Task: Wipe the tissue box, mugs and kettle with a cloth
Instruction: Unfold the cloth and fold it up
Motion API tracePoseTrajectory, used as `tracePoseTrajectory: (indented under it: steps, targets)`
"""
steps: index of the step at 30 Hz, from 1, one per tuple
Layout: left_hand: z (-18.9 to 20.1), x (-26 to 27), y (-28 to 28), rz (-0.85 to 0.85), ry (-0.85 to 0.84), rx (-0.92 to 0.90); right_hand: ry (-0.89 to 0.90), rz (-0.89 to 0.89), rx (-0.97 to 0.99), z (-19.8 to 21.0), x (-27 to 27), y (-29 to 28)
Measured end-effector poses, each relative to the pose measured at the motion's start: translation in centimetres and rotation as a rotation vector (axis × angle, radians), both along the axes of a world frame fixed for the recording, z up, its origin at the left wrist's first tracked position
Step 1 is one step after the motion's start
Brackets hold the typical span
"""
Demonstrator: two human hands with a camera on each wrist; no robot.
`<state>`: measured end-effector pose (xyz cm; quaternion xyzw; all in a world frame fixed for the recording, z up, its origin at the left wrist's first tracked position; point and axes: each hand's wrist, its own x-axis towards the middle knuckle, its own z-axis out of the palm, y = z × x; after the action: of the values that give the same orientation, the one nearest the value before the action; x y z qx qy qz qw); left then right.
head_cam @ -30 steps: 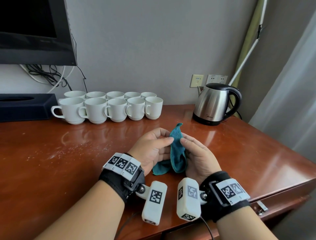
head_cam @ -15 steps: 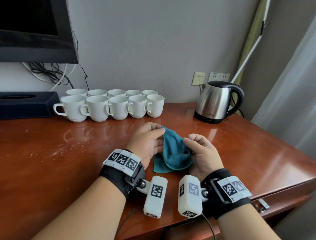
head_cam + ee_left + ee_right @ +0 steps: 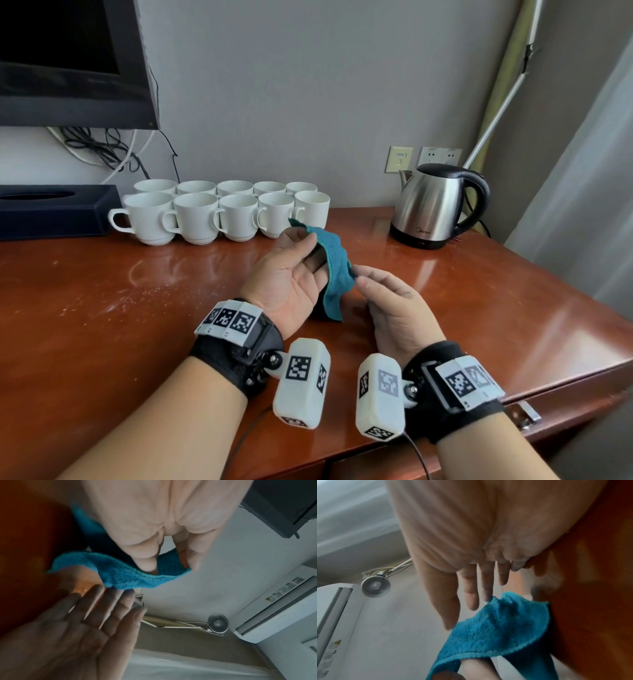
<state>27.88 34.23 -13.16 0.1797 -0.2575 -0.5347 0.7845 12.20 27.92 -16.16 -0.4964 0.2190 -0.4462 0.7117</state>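
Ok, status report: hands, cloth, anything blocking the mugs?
Left hand pinches teal cloth at its top edge. Right hand open beside it. Mugs, kettle unobstructed.

I see a teal terry cloth (image 3: 337, 270) held above the table, draped over the fingers of the left hand (image 3: 291, 277) and pinched near its upper edge; its lower corner hangs free. Ten white mugs (image 3: 222, 212) stand upright in two rows of five at the back, handles to the left. A dark tissue box (image 3: 54, 212) lies just left of them. A steel kettle (image 3: 435, 205) with black lid, handle and base stands upright, well right of the mugs.
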Motion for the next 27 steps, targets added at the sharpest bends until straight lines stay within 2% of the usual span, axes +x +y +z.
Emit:
tracePoseTrajectory:
  steps: [3, 7, 10, 12, 15, 22, 27]
  targets:
    - [0.0, -0.1, -0.1, 0.001, 0.010, -0.040, 0.098, 0.122, -0.081, -0.4, -0.1, -0.3]
    - [0.1, -0.5, -0.3, 0.026, 0.010, -0.041, 0.230, 0.195, -0.215, -0.6, 0.1, -0.7]
    - [0.0, -0.9, -0.4, 0.036, -0.024, -0.017, 0.338, 0.127, -0.347, -1.2, 0.7, -0.7]
    - [-0.2, -1.1, -0.5, 0.028, -0.059, 0.013, 0.348, 0.037, -0.372, -1.4, 0.9, -0.6]
    - [-0.4, -1.1, -0.6, 0.040, -0.092, 0.051, 0.313, -0.033, -0.283, -1.4, 0.9, -0.4]
    - [-0.9, 0.3, -1.0, 0.202, -0.156, 0.142, 0.177, -0.196, -0.084, -1.3, 1.2, -1.1]
    - [-1.3, 0.9, -0.8, 0.297, -0.324, 0.257, 0.168, -0.273, -0.002, -1.4, 1.4, -0.9]
